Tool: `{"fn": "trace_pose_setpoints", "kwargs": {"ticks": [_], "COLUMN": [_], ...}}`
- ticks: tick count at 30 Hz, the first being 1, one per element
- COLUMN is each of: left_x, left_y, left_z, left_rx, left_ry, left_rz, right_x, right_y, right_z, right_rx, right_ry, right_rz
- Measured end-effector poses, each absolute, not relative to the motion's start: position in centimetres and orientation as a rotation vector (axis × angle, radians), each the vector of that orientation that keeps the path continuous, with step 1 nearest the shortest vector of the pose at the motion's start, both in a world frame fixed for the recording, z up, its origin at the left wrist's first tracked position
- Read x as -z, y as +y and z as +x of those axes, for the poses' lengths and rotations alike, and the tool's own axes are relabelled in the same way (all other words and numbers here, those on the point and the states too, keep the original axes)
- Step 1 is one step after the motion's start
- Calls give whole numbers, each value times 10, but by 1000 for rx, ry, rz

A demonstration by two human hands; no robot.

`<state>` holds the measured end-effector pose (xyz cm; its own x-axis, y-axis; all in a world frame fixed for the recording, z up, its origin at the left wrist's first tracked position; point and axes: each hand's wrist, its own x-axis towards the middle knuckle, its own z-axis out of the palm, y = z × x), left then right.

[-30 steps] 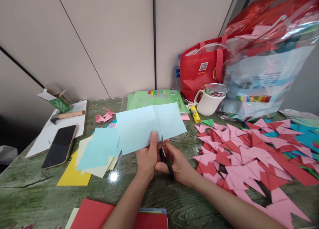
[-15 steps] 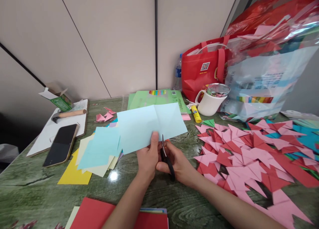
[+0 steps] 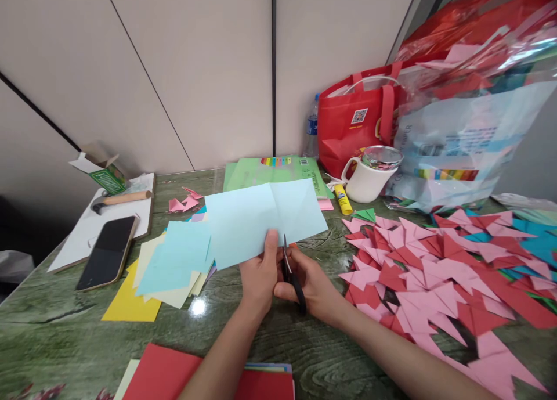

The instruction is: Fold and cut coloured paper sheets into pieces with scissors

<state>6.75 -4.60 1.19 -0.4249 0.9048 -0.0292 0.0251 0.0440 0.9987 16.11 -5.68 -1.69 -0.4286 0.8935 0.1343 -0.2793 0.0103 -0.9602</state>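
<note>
Scarcely any movement — left hand (image 3: 260, 272) pinching blue sheet (image 3: 239, 221); right hand (image 3: 317, 283) gripping scissors (image 3: 297, 288) at lower edge — tabletop (image 3: 327, 256) strip rightward.

Hands (image 3: 260, 277) close together, forearms (image 3: 224, 350) angled inward

Head camera, one: is looking forward and down, near, over left hand (image 3: 257, 277) and right hand (image 3: 318, 283), facing bench (image 3: 65, 336) and wall (image 3: 213, 80).

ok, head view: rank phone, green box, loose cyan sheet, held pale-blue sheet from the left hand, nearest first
1. Pale-blue sheet: gripped in the left hand.
2. Cyan sheet: left, atop the paper pile.
3. Phone: farther left, beyond the pile.
4. Green box: far left, toward the back.
</note>
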Motion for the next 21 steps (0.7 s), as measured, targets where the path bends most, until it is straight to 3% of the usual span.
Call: {"fn": "trace_pose_setpoints", "kwargs": {"ticks": [21], "left_x": [-10], "left_y": [-46], "left_z": [69], "left_rx": [-1508], "left_ry": [1463], "left_rz": [820], "right_x": [19], "right_y": [-56], "right_z": [162], "right_rx": [-1568], "right_ry": [-1358], "right_rz": [-755]}}
